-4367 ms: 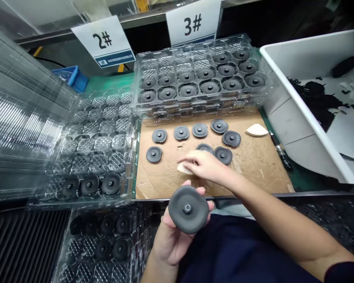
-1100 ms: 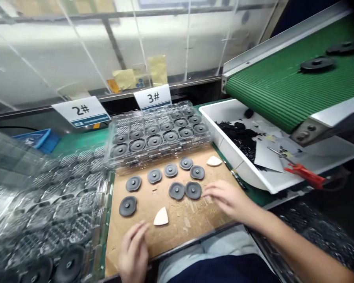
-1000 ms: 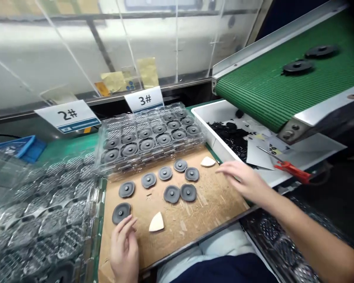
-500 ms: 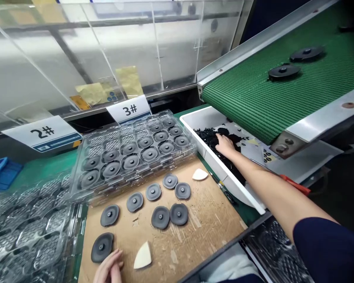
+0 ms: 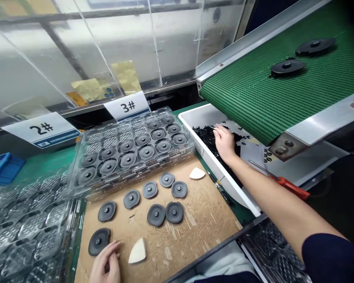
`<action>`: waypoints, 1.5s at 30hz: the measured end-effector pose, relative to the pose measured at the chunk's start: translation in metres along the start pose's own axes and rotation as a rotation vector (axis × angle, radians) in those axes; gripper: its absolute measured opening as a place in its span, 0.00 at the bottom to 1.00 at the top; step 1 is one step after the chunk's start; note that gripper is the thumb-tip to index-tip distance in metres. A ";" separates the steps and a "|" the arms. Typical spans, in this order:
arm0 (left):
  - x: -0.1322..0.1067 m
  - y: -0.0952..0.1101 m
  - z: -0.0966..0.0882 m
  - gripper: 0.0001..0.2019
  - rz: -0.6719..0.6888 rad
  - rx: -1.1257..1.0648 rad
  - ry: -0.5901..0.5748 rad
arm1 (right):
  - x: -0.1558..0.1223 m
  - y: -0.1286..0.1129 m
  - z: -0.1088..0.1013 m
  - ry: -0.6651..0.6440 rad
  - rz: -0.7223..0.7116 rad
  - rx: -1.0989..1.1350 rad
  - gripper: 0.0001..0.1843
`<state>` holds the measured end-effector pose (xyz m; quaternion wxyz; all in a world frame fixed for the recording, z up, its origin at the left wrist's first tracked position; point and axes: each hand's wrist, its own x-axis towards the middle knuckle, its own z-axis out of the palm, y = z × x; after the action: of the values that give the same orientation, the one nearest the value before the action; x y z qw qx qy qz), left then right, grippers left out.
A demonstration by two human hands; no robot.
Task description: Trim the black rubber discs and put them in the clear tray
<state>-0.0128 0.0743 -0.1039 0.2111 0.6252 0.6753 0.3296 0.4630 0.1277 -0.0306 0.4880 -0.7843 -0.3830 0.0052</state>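
**Right hand in the scrap bin, left hand resting on the cardboard**

A green conveyor belt [image 5: 262, 94] is sloping down from the upper right, carrying two black discs [image 5: 287, 67]. Its lower end is hanging over a white bin [image 5: 191, 118]. A sheet of cardboard [image 5: 200, 224] is lying just left of the bin. A clear tray [image 5: 129, 145] partly filled with discs is sitting at the cardboard's far edge, under a sign reading 3# [image 5: 126, 107]. Empty clear trays [image 5: 23, 224] are lying to the left.

The right hand [image 5: 224, 141] is reaching into the bin, its fingers curling down into a heap of black scraps [image 5: 205, 131]. I cannot tell whether it is gripping anything. The left hand [image 5: 106, 267] is resting on the near edge of the cardboard, relaxed, with its fingers loosely together and nothing in its grasp. Its fingertips are lying just beside a grey disc [image 5: 98, 241]. I cannot tell whether they are touching it.

Six more loose discs [image 5: 156, 215] are lying in a rough line across the cardboard. A white wedge [image 5: 137, 251] is lying just right of the left hand. A second wedge [image 5: 197, 173] is sitting near the bin. A red-handled tool [image 5: 290, 188] is resting on the bin's near side, beside the right forearm.
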 end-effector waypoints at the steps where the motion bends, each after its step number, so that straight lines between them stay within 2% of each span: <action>1: -0.001 0.001 0.000 0.14 0.003 -0.017 0.002 | -0.004 -0.008 0.000 -0.005 0.002 0.077 0.15; 5: -0.001 0.002 -0.001 0.12 0.024 -0.081 0.017 | -0.025 -0.046 -0.013 -0.128 0.014 0.394 0.20; 9: -0.013 0.018 -0.001 0.12 0.033 -0.198 0.072 | -0.068 -0.089 -0.038 -0.427 0.071 0.633 0.18; 12: -0.042 0.049 0.002 0.13 0.029 -0.321 0.096 | -0.120 -0.116 -0.045 -0.671 0.177 0.722 0.17; 13: -0.054 0.061 0.004 0.16 0.059 -0.397 0.067 | -0.141 -0.123 -0.044 -0.735 0.208 0.736 0.17; 15: -0.077 0.084 0.007 0.29 0.251 -0.733 -0.043 | -0.186 -0.137 -0.037 -0.841 0.307 0.784 0.18; 16: -0.086 0.093 0.007 0.34 0.283 -0.805 -0.065 | -0.209 -0.144 -0.032 -0.887 0.386 0.827 0.19; 17: -0.094 0.099 0.007 0.37 0.273 -0.848 -0.070 | -0.231 -0.151 -0.027 -0.926 0.482 0.879 0.19; 19: -0.103 0.103 0.002 0.35 0.181 -0.912 -0.025 | -0.270 -0.164 -0.019 -0.990 0.675 0.982 0.19; 21: -0.107 0.098 -0.009 0.32 0.050 -1.000 0.042 | -0.299 -0.173 -0.014 -1.043 0.744 1.018 0.21; 23: -0.107 0.088 -0.024 0.33 -0.115 -1.131 0.057 | -0.315 -0.177 -0.010 -1.137 0.644 0.967 0.25; 25: -0.103 0.076 -0.040 0.34 -0.318 -1.281 0.001 | -0.317 -0.174 -0.006 -1.249 0.408 0.852 0.30; 26: -0.101 0.070 -0.047 0.33 -0.409 -1.357 -0.033 | -0.315 -0.170 -0.002 -1.260 0.257 0.750 0.31; 28: -0.096 0.060 -0.060 0.30 -0.538 -1.491 -0.099 | -0.306 -0.160 0.010 -1.160 -0.014 0.498 0.28; 30: -0.091 0.051 -0.069 0.28 -0.609 -1.595 -0.143 | -0.299 -0.148 0.029 -1.009 -0.159 0.278 0.21; 32: -0.088 0.044 -0.076 0.26 -0.662 -1.666 -0.179 | -0.300 -0.138 0.048 -0.966 -0.208 0.163 0.17; 34: -0.087 0.039 -0.080 0.26 -0.698 -1.700 -0.170 | -0.308 -0.131 0.063 -1.007 -0.245 0.122 0.16; 38: -0.085 0.032 -0.083 0.28 -0.732 -1.688 -0.130 | -0.326 -0.129 0.070 -1.130 -0.365 0.135 0.14; 42: -0.079 0.031 -0.081 0.24 -0.785 -1.637 -0.139 | -0.313 -0.151 0.063 -1.197 -0.392 0.155 0.09; 45: -0.076 0.038 -0.077 0.25 -0.794 -1.609 -0.142 | -0.296 -0.185 0.046 -1.103 -0.359 0.232 0.11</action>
<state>-0.0303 -0.0140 -0.0334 0.7248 0.0277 0.3919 0.5660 0.1259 0.0264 -0.0203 0.2926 -0.5303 -0.7037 0.3714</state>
